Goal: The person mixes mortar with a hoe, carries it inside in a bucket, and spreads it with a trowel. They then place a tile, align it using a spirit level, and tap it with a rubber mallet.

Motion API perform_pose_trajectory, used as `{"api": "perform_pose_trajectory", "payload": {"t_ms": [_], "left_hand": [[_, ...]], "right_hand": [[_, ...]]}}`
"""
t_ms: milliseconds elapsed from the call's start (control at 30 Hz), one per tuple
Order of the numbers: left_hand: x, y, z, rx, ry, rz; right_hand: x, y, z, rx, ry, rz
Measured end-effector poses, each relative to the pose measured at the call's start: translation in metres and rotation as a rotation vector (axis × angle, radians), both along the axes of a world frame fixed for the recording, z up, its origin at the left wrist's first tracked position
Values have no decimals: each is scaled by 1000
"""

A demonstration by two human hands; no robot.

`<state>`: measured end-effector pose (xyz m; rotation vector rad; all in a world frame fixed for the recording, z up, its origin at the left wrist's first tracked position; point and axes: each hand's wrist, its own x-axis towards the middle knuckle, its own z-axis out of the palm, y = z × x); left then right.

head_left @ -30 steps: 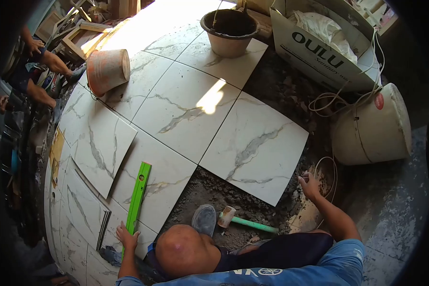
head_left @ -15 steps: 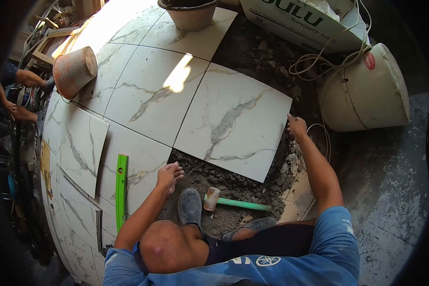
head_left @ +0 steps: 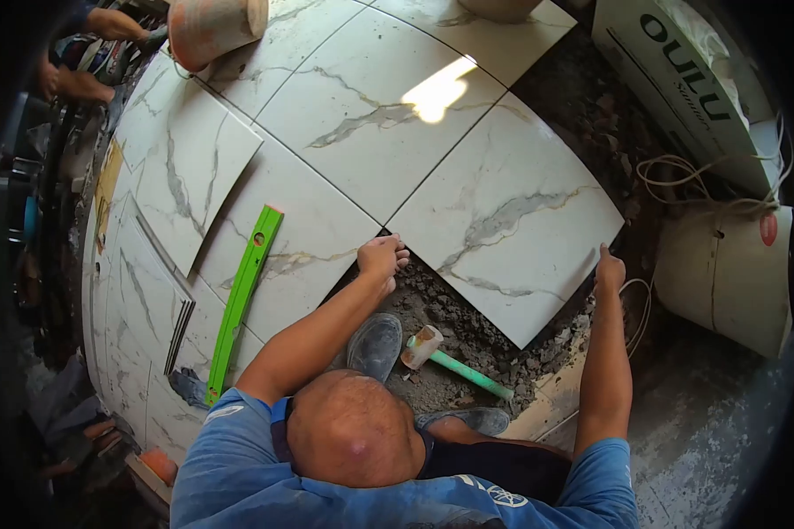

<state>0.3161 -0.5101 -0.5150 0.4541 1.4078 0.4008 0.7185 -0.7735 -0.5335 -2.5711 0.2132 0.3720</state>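
Observation:
A white marble-patterned floor tile (head_left: 512,216) lies over rough grey mortar (head_left: 441,300), beside tiles that are laid down. My right hand (head_left: 610,269) is closed at its right edge, near the corner, thumb at the rim. My left hand (head_left: 379,264) is closed, fingers curled by the tile's near left corner where it meets the neighbouring tiles. What its fingertips hold, if anything, is hidden. Between my arms, a mallet (head_left: 423,347) with a pale head and green handle rests on the mortar by my shoe (head_left: 375,346). A green spirit level (head_left: 243,304) lies on the tiles at left.
Loose tiles (head_left: 181,167) lie stacked on the left. A bucket (head_left: 212,31) lies tipped at top left, near another person's hands (head_left: 115,24). A printed box (head_left: 679,88), a cord (head_left: 679,167) and a pale drum-like container (head_left: 723,273) are at right.
My view has turned, shifting the scene right. My left hand has moved forward to the tile's corner. My right hand stays at the tile's right edge.

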Motion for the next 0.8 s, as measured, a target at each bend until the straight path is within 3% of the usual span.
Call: {"api": "perform_pose_trajectory", "payload": {"t_ms": [33,67,133,267,567,667,800], "left_hand": [[4,0,4,-16,29,28],[6,0,11,-26,41,60],[7,-1,7,-24,48,70],[13,4,13,-46,142,27],[16,2,6,-134,154,-81],[16,0,-3,-163,157,-87],[17,0,3,-168,138,-67]], "right_hand": [[7,-5,-2,-54,80,95],[-1,1,5,79,154,-17],[16,-11,-13,72,149,18],[48,-31,-38,364,254,-16],[58,-21,-31,317,302,-45],[84,-32,-56,314,294,-52],[59,-4,-28,160,302,-91]]}}
